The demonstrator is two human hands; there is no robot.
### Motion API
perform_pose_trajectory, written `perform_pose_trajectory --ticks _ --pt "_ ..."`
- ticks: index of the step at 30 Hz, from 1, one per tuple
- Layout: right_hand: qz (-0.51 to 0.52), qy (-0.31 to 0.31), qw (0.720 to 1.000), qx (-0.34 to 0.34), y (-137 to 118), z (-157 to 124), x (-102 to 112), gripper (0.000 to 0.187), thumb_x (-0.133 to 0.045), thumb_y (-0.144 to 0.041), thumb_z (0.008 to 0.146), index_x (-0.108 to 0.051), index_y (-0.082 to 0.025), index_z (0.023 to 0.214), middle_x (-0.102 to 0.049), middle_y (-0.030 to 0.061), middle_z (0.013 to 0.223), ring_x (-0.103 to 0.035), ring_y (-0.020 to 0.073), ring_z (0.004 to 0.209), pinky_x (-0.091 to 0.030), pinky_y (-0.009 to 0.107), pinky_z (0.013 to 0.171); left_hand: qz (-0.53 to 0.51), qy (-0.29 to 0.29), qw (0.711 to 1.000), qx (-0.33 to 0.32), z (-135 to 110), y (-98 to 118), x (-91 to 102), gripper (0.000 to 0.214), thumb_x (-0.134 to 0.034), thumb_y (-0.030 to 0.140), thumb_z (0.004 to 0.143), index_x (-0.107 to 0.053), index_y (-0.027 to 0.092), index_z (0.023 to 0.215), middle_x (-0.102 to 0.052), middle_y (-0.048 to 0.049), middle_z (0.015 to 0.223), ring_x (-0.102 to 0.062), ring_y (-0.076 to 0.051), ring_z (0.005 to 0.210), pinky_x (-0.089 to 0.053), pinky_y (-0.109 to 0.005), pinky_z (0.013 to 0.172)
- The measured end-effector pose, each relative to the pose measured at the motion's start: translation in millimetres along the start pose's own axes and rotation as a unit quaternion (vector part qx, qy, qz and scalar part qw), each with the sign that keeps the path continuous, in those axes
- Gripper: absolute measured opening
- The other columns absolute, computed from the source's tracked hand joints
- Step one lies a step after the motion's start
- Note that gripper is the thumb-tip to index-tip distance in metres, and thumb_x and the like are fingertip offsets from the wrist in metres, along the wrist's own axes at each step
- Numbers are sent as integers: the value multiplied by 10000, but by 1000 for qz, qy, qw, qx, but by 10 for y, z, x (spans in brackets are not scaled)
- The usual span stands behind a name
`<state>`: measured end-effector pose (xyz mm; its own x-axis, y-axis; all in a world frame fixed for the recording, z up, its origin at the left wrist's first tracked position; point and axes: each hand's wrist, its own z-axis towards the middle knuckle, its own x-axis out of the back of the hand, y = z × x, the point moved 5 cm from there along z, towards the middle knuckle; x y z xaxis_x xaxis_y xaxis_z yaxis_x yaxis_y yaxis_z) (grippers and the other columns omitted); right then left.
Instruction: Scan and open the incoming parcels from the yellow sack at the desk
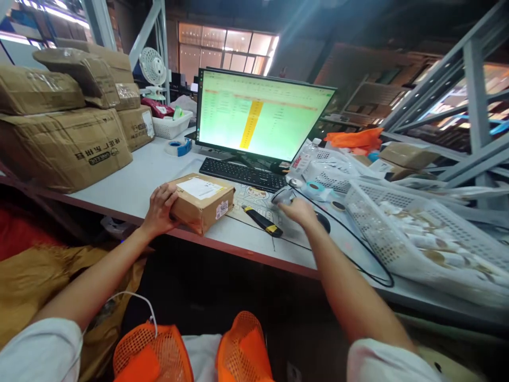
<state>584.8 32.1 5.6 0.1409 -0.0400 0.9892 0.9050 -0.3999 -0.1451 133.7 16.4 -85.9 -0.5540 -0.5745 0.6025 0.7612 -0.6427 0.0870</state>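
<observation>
Currently, item by item, as I read it from my remote station:

- Parcel (202, 201): a small brown carton lying flat near the front edge of the table (131, 183), in front of the keyboard (242, 174). Its flaps are closed, with a white label on top and a barcode sticker on the side facing me.
- Left hand (159, 209): the fingers are wrapped round the parcel's left end with the thumb on its top face. The hold looks firm, and the carton rests on the table, not lifted.
- Right hand (298, 209): stretched forward to a grey handheld device (283, 196) just right of the parcel. The fingertips are at it, but blur keeps me from telling whether they have closed round it.
- Utility knife (262, 220): black and yellow, lying between parcel and right hand, touched by neither.
- Mouse (324, 222): black, just beside the right wrist.
- Monitor (260, 114): lit, showing a green sheet with a yellow column.
- Tape roll (178, 147): behind the parcel, well apart.
- Mesh basket (417, 233): white, at right, holding pale packets.
- Cartons (59, 143): large, stacked at left.

Progress, in my judgement: the parcel is labelled, steadied and unopened. The device is not yet brought to it, and the knife is unused.
</observation>
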Motion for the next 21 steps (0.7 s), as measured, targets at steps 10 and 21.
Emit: perform_pose_trajectory --ticks 10,21 --pt "111 -267 927 238 -1149 -713 1559 589 -650 -742 869 -633 -155 831 -512 -36 570 -415 71 408 -358 216 398 32 15 998 -53 -17 8 -16 943 -766 467 792 -262 293 1569 -518 -197 1499 -364 -417 1507 -266 -634 1212" --pt "41 -204 948 239 -1125 -270 1172 556 -627 -687 915 -642 -147 783 -602 44 622 -530 137 482 -458 264 467 20 -153 979 -130 539 406 407 827 -749 288 770 -463 336 1544 -508 -114 1562 -412 -388 1471 -146 -621 1255"
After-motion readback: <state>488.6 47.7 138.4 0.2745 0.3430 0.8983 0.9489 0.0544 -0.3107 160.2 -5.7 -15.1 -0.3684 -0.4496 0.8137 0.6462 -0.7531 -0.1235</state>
